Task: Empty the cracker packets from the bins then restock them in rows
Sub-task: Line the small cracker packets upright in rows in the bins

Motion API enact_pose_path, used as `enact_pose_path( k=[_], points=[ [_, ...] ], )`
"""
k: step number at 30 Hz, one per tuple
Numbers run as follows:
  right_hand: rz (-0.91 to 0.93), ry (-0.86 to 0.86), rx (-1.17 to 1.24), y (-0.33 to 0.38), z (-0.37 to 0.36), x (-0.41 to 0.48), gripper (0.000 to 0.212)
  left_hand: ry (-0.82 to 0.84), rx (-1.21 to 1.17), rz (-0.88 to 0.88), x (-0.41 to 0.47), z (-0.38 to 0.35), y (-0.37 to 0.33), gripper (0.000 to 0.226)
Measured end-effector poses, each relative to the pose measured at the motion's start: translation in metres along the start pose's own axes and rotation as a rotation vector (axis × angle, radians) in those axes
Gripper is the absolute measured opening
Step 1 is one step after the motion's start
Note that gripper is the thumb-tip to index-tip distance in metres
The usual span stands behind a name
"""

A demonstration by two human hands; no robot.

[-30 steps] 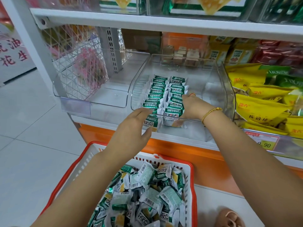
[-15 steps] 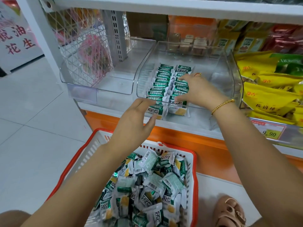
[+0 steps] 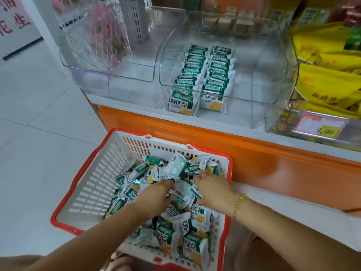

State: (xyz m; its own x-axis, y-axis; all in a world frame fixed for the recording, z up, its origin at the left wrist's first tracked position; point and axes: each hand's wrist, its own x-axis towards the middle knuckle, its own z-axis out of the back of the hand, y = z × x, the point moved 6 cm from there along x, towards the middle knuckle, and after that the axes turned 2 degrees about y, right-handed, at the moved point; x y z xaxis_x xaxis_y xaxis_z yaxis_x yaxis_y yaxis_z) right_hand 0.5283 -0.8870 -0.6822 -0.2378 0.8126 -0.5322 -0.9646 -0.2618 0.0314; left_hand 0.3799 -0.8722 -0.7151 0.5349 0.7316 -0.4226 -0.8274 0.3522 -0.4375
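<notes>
**Spotter:** Lowest in the frame, both your arms reach down into the basket [image 3: 64, 210], white mesh with a red rim. It holds a loose heap of cracker packets [image 3: 187, 241], green and white, lying every which way.

**Checker:** Your left hand [image 3: 154, 194] sits in the middle of that heap, knuckles up, fingers bent down among the wrappers. The fingertips are buried, so I cannot tell you whether its grip holds a packet.

**Spotter:** Your right hand [image 3: 213, 189] is just beside it, toward the basket's far right corner, with a gold bracelet [image 3: 238, 205] on the wrist. Its fingers lie over the packets. It is possibly pinching one, but blur hides the fingertips, so I cannot tell that grip either.

**Checker:** Above the basket runs the shelf's orange front [image 3: 254, 157], with a pale ledge on top.

**Spotter:** On that ledge, in the upper middle of the frame, stands the clear bin [image 3: 273, 79]. Inside it, two rows [image 3: 217, 74] of packets run front to back, side by side, each packet leaning on the next. They fill the bin's left and middle part.

**Checker:** A second clear bin [image 3: 113, 77] stands just to its left. At the right edge of the frame lie yellow bags [image 3: 328, 83], and below them is a price tag [image 3: 320, 128] reading 9.90.
</notes>
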Motion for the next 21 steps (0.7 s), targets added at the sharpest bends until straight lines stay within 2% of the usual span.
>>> enact_pose_path(
  k=[2, 4, 8, 11, 14, 17, 19, 21],
  points=[
    [-0.024, 0.062, -0.027, 0.001, -0.027, 0.004, 0.077, 0.071, 0.114, -0.075, 0.004, -0.021, -0.001, 0.045],
    [-0.034, 0.060, -0.049, 0.003, -0.041, 0.006, 0.086, 0.092, 0.186, -0.146, 0.009, -0.031, -0.005, 0.059],
    [-0.005, 0.015, 0.040, 0.001, -0.040, 0.012, 0.062, 0.015, 0.309, -0.257, 0.023, -0.033, -0.015, 0.076],
    [-0.004, 0.059, 0.368, -0.012, -0.021, 0.010, 0.043, 0.003, 0.388, -0.276, 0.034, -0.034, -0.021, 0.073],
    [-0.058, 0.145, 0.699, -0.032, -0.006, 0.006, 0.015, 0.004, 0.511, -0.236, 0.045, -0.034, -0.022, 0.070],
    [-0.111, 0.185, 1.007, -0.052, 0.003, -0.002, 0.017, 0.037, 0.569, -0.186, 0.053, -0.035, -0.022, 0.069],
    [-0.097, 0.194, 1.055, -0.063, 0.010, -0.009, 0.015, 0.037, 0.590, -0.171, 0.056, -0.034, -0.024, 0.067],
    [-0.086, 0.212, 1.011, -0.072, 0.014, -0.015, 0.028, 0.042, 0.567, -0.156, 0.058, -0.032, -0.026, 0.059]
  ],
)
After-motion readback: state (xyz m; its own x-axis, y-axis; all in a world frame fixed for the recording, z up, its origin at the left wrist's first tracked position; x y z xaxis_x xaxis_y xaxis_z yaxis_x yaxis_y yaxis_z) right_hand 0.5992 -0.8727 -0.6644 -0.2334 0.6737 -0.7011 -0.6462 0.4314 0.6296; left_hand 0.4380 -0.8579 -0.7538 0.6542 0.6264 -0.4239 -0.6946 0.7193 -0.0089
